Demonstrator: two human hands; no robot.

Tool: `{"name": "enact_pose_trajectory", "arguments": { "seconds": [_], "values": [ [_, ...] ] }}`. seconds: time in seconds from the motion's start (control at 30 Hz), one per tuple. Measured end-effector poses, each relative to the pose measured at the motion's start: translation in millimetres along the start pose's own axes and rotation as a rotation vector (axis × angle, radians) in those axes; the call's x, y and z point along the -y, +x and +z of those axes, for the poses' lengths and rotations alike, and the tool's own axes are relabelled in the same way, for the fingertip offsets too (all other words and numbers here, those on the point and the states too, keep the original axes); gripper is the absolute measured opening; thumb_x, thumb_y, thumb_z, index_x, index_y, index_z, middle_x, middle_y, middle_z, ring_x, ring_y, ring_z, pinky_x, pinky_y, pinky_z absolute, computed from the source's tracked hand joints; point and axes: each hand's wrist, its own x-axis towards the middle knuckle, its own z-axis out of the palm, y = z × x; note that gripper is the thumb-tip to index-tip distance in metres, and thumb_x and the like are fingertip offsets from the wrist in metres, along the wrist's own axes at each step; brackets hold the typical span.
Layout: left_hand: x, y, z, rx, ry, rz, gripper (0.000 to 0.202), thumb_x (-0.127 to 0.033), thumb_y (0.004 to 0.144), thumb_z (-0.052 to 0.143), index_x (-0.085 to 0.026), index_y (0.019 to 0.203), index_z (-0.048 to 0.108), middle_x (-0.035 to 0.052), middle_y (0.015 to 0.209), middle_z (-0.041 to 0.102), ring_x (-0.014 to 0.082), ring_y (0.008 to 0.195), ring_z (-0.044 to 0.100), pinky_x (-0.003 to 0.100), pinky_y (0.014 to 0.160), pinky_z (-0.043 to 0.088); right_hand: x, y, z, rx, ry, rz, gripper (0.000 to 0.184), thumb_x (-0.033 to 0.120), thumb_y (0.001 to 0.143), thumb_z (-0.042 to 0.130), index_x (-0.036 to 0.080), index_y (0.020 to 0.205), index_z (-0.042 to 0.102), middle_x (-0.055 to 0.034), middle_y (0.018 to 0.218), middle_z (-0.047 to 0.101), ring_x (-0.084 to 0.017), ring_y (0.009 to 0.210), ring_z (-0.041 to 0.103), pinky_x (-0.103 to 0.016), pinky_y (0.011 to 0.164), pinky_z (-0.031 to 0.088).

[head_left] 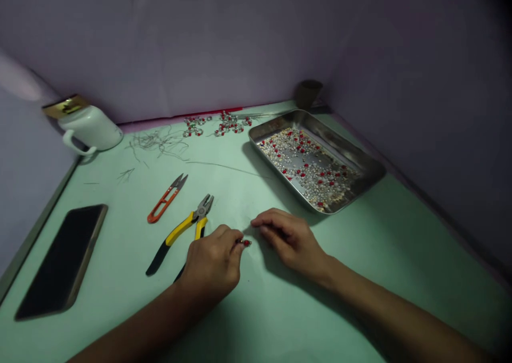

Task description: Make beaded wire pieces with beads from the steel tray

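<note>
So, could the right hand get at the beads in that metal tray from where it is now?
Probably yes: the right hand is close to the metal tray, which is open on top, and only the tray's low side seems to stand between it and the beads.

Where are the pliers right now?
In the head view, the pliers lie left of centre, partly hidden by the left hand, beside the orange snips.
</note>
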Motion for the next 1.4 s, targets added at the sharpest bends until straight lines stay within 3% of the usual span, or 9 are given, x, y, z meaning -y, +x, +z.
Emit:
{"name": "enact_pose_trajectory", "arguments": {
  "seconds": [0.13,0.3,0.57,0.87,1.0,1.1,1.2,1.3,1.4],
  "values": [
    [0,2,2.2,-0.031,0.052,0.024,0.019,-0.022,0.081,0.044,-0.016,0.082,0.061,0.0063,0.074,0.063,0.0172,0.065,0.058,0.029,0.06,0.045,-3,0,-1,0.137,-0.023,-0.082,0.02,0.016,0.082,0.052,0.019,0.097,0.065,-0.0066,0.085,0.065,-0.018,0.077,0.06,-0.031,0.069,0.047],
    [-2,3,4.7,-0.015,0.092,0.033,0.023,-0.021,0.08,0.041,-0.014,0.082,0.063,0.0077,0.075,0.064,0.0182,0.066,0.059,0.03,0.061,0.046,-8,-1,4,0.197,-0.116,-0.089,0.018,0.023,0.082,0.058,0.02,0.098,0.065,-0.0057,0.084,0.066,-0.018,0.074,0.06,-0.029,0.066,0.045],
    [-2,1,12.1,-0.053,0.168,0.143,0.024,-0.021,0.081,0.037,-0.016,0.079,0.061,0.0048,0.068,0.059,0.0159,0.057,0.053,0.027,0.049,0.037,-11,1,2,0.234,-0.168,-0.083,0.008,0.026,0.081,0.06,0.022,0.086,0.066,-0.0035,0.072,0.065,-0.017,0.063,0.058,-0.027,0.059,0.043],
    [-3,0,4.3,-0.018,0.076,0.162,0.018,-0.018,0.078,0.041,-0.015,0.074,0.058,0.0044,0.067,0.057,0.0154,0.056,0.051,0.027,0.05,0.036,-9,0,1,0.244,-0.122,-0.106,0.011,0.026,0.08,0.06,0.023,0.085,0.07,-0.0038,0.072,0.068,-0.017,0.062,0.058,-0.029,0.06,0.044],
    [-6,3,-6.0,0.026,-0.151,0.03,0.015,-0.018,0.075,0.047,-0.014,0.072,0.061,0.0027,0.065,0.058,0.0138,0.058,0.051,0.026,0.055,0.037,-6,4,-3,0.258,0.115,0.092,0.019,0.03,0.071,0.069,0.021,0.088,0.069,-0.004,0.073,0.067,-0.016,0.062,0.058,-0.028,0.057,0.045],
    [-9,7,-15.4,0.092,-0.383,-0.178,0.014,-0.023,0.074,0.052,-0.015,0.066,0.061,-0.0013,0.057,0.053,0.0116,0.054,0.045,0.024,0.052,0.035,-3,9,-4,0.12,0.375,0.305,0.024,0.04,0.074,0.065,0.019,0.085,0.069,-0.0051,0.072,0.066,-0.016,0.061,0.057,-0.027,0.051,0.046],
    [-12,8,-20.4,0.171,-0.657,-0.379,0.019,-0.03,0.072,0.055,-0.016,0.06,0.056,-0.0066,0.046,0.041,0.008,0.044,0.034,0.021,0.043,0.026,-1,11,-1,0.001,0.527,0.399,0.027,0.043,0.074,0.064,0.017,0.076,0.069,-0.0058,0.072,0.066,-0.013,0.056,0.055,-0.024,0.045,0.046],
    [-14,8,-19.2,0.214,-0.848,-0.501,0.023,-0.036,0.073,0.055,-0.017,0.06,0.052,-0.0097,0.04,0.034,0.006,0.037,0.027,0.021,0.039,0.019,1,9,5,0.038,0.625,0.455,0.023,0.039,0.069,0.07,0.016,0.075,0.069,-0.0032,0.064,0.063,-0.011,0.051,0.054,-0.024,0.044,0.047],
    [-15,7,-15.6,0.174,-0.916,-0.527,0.025,-0.038,0.073,0.056,-0.017,0.061,0.052,-0.0103,0.038,0.034,0.0054,0.036,0.026,0.02,0.039,0.017,2,6,9,0.082,0.707,0.496,0.021,0.032,0.065,0.073,0.017,0.078,0.068,0.0001,0.057,0.06,-0.011,0.049,0.055,-0.025,0.046,0.049]
  ]
}}
